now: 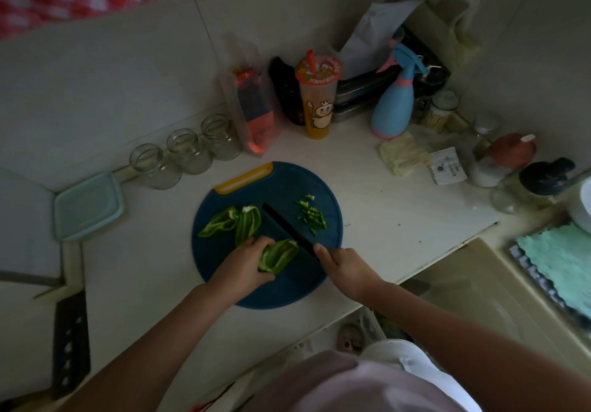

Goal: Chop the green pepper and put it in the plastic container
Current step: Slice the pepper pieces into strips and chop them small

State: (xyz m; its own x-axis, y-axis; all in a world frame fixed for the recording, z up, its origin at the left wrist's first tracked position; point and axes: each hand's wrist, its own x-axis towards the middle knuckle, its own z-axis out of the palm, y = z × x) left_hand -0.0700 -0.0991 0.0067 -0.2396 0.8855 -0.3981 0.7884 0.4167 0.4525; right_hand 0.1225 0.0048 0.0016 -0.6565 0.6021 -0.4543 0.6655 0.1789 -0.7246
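As seen from the head camera, the left hand (244,263) grips a green pepper piece (279,255) on the cutting board (287,184), long axis crossing the knife (287,227) clasped by the right hand (345,271); the plastic container (88,205) sits well left.

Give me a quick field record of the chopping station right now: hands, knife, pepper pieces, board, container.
left hand: grips a pepper piece on the board
right hand: holds the knife, blade lying flat-angled across the board
uncut pepper pieces: two, at the board's left
chopped pepper: small pile at the board's right
cutting board: round, dark blue, yellow handle
plastic container: left of the board, lid on, no pepper visible inside
task stage: chopping partly done
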